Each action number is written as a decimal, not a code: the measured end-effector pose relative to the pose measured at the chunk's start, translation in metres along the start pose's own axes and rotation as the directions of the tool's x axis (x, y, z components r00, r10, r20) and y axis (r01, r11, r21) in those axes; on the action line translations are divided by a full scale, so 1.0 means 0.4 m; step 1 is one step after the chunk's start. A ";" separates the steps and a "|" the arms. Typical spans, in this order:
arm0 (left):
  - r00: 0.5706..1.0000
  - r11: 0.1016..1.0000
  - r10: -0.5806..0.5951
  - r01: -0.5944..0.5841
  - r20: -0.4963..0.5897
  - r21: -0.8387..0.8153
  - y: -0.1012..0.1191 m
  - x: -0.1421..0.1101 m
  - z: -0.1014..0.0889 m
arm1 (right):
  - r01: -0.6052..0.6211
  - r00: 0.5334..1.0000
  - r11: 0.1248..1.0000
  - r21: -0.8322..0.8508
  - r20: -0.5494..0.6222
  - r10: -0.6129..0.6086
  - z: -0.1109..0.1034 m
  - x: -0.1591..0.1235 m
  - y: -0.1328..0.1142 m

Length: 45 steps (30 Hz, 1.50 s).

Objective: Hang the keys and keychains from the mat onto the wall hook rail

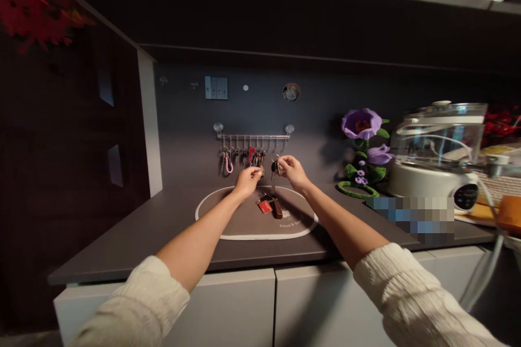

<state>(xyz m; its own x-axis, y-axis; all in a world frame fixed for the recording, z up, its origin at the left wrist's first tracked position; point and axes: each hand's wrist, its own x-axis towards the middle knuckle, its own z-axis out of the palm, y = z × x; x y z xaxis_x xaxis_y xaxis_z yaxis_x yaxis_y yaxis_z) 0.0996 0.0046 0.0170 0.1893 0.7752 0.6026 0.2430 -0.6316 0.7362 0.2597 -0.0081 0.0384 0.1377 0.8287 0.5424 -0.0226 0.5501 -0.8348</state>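
At frame centre, the right hand (293, 171) pinches keys (275, 166) below the right half of the rack (254, 136); the left hand (246, 182) has fingertips nearly together (on what, I can't tell). A steady pinch should keep the keys from swinging.

Dark key bunch (275, 166), metal ring (275, 154) uppermost, hanging upright, pinched in right fingers (285, 161).

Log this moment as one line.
left hand: near hanging keys, grip unclear; right hand: holding key ring; mat: red tag, brown item; wall: hook rail
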 end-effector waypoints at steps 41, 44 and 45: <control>0.946 0.711 0.222 -0.324 0.237 0.624 -0.006 -0.016 -0.017 | -0.203 0.947 0.969 0.138 -0.224 0.230 0.055 0.191 0.063; 0.947 0.727 0.220 -0.320 0.235 0.608 -0.006 -0.016 -0.017 | -0.187 0.950 0.978 0.088 -0.239 0.203 0.056 0.196 0.070; 0.947 0.732 0.218 -0.318 0.235 0.603 -0.006 -0.016 -0.018 | -0.180 0.951 0.981 0.068 -0.244 0.191 0.056 0.197 0.073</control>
<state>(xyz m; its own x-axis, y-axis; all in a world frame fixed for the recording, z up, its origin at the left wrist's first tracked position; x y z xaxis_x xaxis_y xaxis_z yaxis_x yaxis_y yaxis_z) 0.0911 0.0013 0.0136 0.4557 0.5984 0.6589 0.6911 -0.7044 0.1617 0.2477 0.0755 0.0589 0.3685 0.8680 0.3327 -0.1142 0.3975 -0.9105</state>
